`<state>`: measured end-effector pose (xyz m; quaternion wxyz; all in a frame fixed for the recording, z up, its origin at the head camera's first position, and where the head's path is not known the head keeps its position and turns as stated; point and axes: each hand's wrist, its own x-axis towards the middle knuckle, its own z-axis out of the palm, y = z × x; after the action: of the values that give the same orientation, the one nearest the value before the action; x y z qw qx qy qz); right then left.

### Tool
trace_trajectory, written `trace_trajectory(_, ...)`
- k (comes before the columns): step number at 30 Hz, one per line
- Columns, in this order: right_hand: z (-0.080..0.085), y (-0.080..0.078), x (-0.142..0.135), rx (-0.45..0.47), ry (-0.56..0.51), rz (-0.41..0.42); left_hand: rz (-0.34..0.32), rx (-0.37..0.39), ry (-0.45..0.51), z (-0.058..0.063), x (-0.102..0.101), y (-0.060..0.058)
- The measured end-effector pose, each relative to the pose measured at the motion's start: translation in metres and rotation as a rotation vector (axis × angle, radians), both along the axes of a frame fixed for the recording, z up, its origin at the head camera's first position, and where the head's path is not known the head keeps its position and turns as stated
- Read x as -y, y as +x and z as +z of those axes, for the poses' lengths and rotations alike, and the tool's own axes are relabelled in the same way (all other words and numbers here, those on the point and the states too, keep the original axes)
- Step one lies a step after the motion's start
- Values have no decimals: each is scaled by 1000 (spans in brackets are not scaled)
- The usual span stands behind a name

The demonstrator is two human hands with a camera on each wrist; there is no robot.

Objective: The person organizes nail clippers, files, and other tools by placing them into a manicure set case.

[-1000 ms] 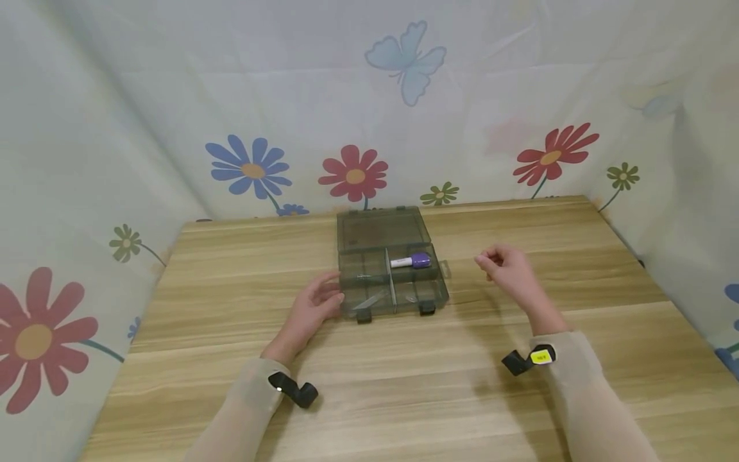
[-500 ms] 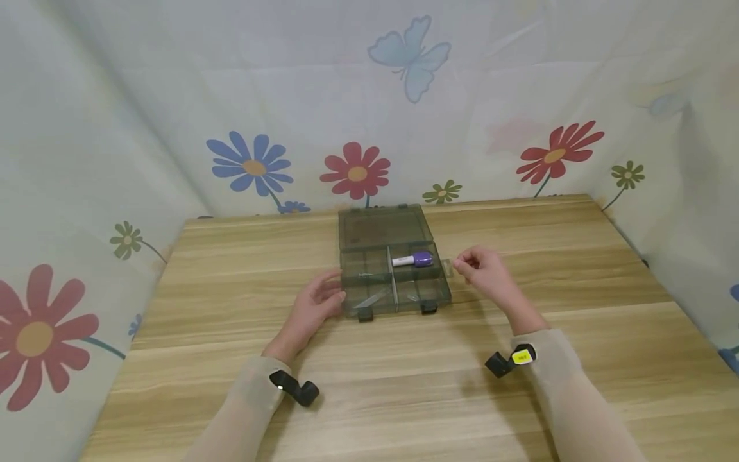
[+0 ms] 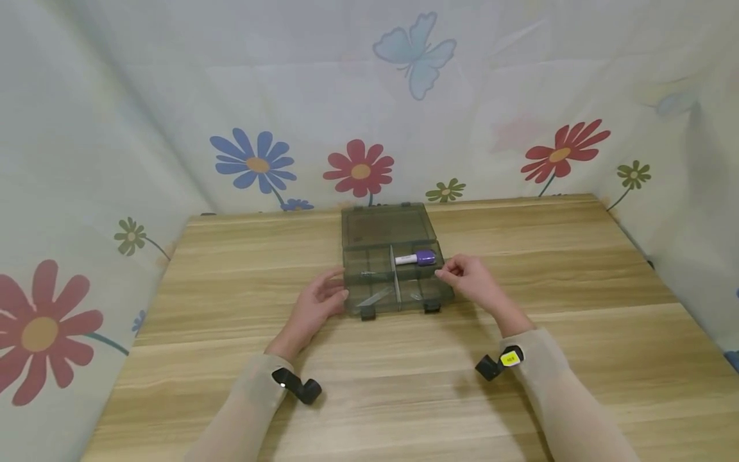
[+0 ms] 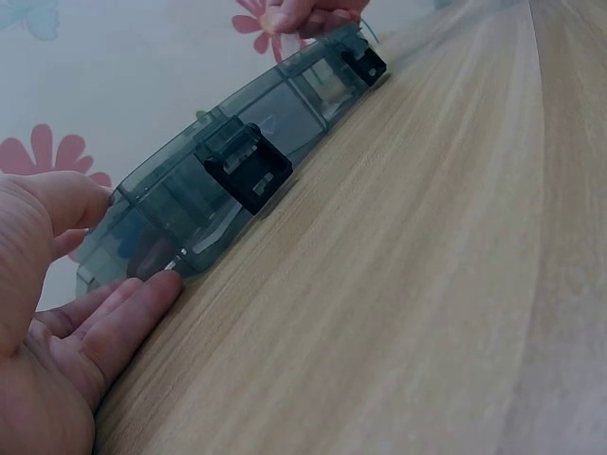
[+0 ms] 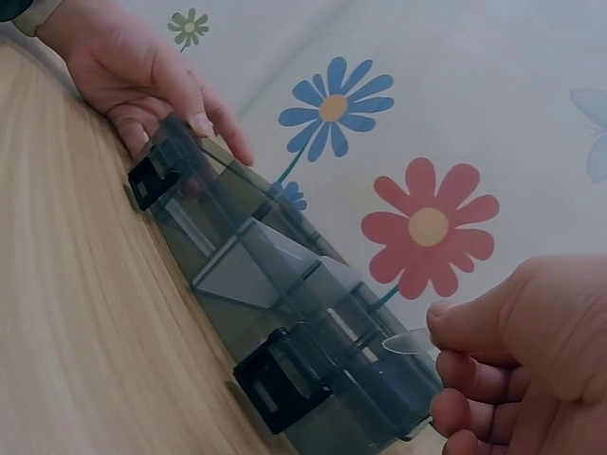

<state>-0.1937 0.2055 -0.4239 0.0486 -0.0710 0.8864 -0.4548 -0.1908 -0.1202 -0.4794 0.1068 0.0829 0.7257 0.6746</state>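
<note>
A smoky grey plastic organizer box (image 3: 369,292) lies on the table with its lid (image 3: 388,224) laid back. A nail polish-like bottle (image 3: 424,258), purple with a long white cap, lies in its back right compartment. At the box's left end, my left hand (image 3: 312,305) touches the wall with relaxed fingers, the thumb near the front corner. My right hand (image 3: 470,282) is at the right end, just above the rim. Between its thumb and finger it pinches a thin clear plastic piece (image 5: 408,343) with a rounded end. The fingers hide the rest of that piece.
Thin dividers (image 3: 397,290) split the box into compartments. Two black latches (image 4: 248,169) hang open along its front edge. The wood-grain table (image 3: 392,391) ends at a flower-printed cloth (image 3: 323,96) behind and at both sides.
My right hand has moved left and slightly down, from beside the box to its right rim. The left hand stays against the left end.
</note>
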Motion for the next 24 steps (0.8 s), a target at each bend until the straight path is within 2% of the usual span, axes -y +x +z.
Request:
trace_trajectory(13, -3, -3, 2, 9, 30, 34, -3, -13, 10, 2, -1, -2)
trace_trajectory(24, -4, 0, -1, 33, -15, 32, -14, -12, 10, 2, 1, 1)
